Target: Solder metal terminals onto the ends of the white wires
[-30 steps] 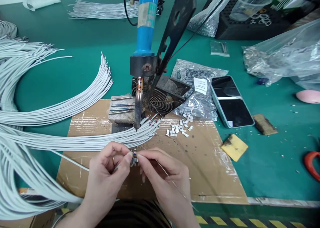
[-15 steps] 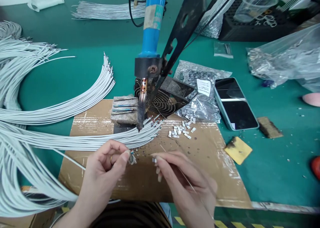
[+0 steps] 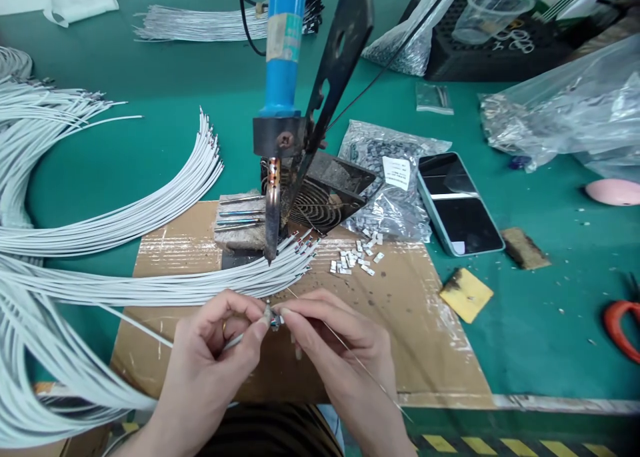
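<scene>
My left hand [image 3: 210, 350] is closed in a pinch on the end of a white cable [image 3: 233, 342], where fine coloured wires [image 3: 274, 320] stick out at the fingertips. Facing it, my right hand [image 3: 345, 350] pinches a small white connector piece [image 3: 281, 320] against those wires; whether they touch is too small to tell. A thin solder wire [image 3: 364, 369] also runs through my right fingers. Above both hands, a blue soldering iron [image 3: 281, 77] hangs in a black stand arm [image 3: 337, 57], its dark tip [image 3: 271, 247] pointing down.
Bundled white cables [image 3: 165, 287] cross the cardboard [image 3: 400, 323] from the left. Beyond my right hand lie loose white connectors [image 3: 350, 260], a bag of parts [image 3: 385, 203] and a phone [image 3: 463, 203]. A yellow sponge [image 3: 467, 295] and red-handled tool [image 3: 617, 330] sit farther right.
My right hand has moved left with the connector, so the fingertips of both hands now nearly meet. The cable shows below my left fingers. The whole view has shifted slightly.
</scene>
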A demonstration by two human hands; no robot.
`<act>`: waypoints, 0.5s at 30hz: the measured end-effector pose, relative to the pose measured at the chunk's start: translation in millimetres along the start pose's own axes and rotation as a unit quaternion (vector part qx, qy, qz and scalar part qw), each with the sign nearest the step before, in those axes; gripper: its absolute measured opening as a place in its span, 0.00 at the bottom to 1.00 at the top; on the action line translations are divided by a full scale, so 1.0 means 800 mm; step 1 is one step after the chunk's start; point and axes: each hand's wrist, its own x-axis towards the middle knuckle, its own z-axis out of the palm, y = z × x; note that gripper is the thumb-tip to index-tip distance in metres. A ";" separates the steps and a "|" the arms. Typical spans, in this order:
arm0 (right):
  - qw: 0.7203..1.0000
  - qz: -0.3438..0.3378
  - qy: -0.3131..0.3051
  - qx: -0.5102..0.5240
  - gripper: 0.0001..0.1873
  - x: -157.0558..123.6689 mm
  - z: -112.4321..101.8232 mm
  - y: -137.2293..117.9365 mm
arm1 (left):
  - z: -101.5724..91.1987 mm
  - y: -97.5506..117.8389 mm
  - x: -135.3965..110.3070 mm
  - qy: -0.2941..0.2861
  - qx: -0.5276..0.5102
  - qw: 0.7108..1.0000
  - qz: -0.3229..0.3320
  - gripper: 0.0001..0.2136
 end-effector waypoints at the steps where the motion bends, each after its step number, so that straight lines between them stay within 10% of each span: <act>1: 1.000 -0.004 -0.008 -0.006 0.10 0.000 0.000 0.000 | 0.001 0.000 0.000 0.000 -0.001 1.000 0.000 0.05; 15: 0.997 -0.059 0.003 -0.043 0.12 -0.002 -0.001 0.012 | 0.003 0.003 0.004 0.011 -0.020 1.000 0.006 0.06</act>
